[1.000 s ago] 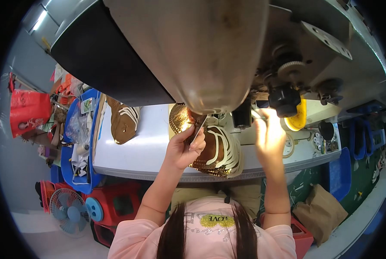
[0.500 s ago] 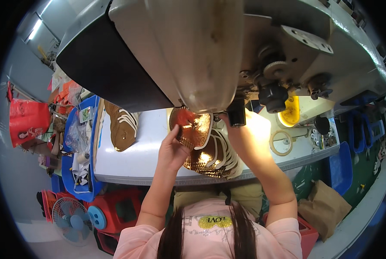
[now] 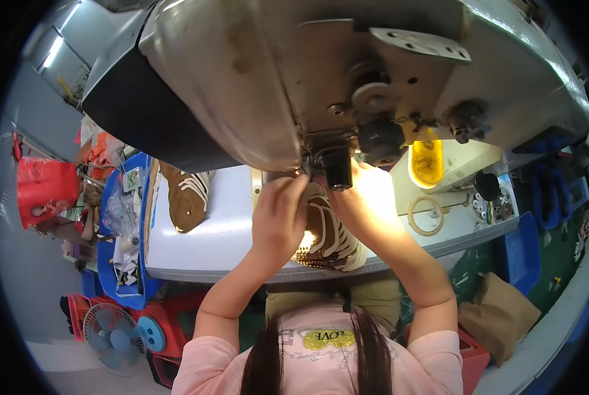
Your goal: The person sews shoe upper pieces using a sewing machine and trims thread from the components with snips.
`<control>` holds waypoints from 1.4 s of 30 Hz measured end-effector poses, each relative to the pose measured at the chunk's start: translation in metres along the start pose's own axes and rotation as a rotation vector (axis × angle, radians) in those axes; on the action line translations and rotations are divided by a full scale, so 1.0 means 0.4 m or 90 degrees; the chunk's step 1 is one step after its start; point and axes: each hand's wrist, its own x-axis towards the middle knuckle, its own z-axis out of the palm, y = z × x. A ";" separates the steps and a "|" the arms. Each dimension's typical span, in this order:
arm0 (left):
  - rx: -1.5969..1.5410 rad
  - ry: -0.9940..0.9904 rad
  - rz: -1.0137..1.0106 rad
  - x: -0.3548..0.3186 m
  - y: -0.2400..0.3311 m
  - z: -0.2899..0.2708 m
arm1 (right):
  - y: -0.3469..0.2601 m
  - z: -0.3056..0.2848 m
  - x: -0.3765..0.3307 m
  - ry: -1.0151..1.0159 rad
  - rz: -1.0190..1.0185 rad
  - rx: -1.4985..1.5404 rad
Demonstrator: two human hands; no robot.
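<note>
Under the sewing machine (image 3: 235,79) my left hand (image 3: 278,217) is closed, its fingertips bunched close to the needle area. What they hold is hidden by the hand and the machine head. My right hand (image 3: 367,197) reaches in from the other side under a bright lamp glow, and a black knob (image 3: 336,168) covers its fingers. Between my wrists lies a stack of shiny gold-brown shoe uppers (image 3: 334,240) with pale strips, overhanging the table's near edge. Another brown shoe upper (image 3: 189,197) with white strips rests farther left, apart from both hands.
Left of the white table (image 3: 232,247) stand blue bins (image 3: 107,263) with plastic bags and scraps. A yellow oval tray (image 3: 426,163), a tape roll (image 3: 426,216) and bobbins (image 3: 495,204) sit at right. A fan (image 3: 116,336) stands low left, a brown paper bag (image 3: 499,316) low right.
My left hand has moved up and right to the needle area, and the gold piece it held is now out of sight. The view has shifted, so the machine head appears farther left.
</note>
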 end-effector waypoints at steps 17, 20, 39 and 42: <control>0.126 -0.133 -0.095 0.066 0.024 -0.023 | 0.031 -0.059 0.011 -0.031 -0.105 -0.068; 0.131 -0.118 -0.117 0.072 0.031 -0.011 | 0.038 -0.070 0.022 -0.061 -0.111 -0.097; 0.173 -0.052 -0.102 0.068 0.015 0.027 | 0.101 0.031 -0.019 0.099 -0.163 0.012; 0.236 -0.104 -0.082 0.077 0.019 0.023 | 0.111 0.049 -0.025 0.125 -0.196 -0.016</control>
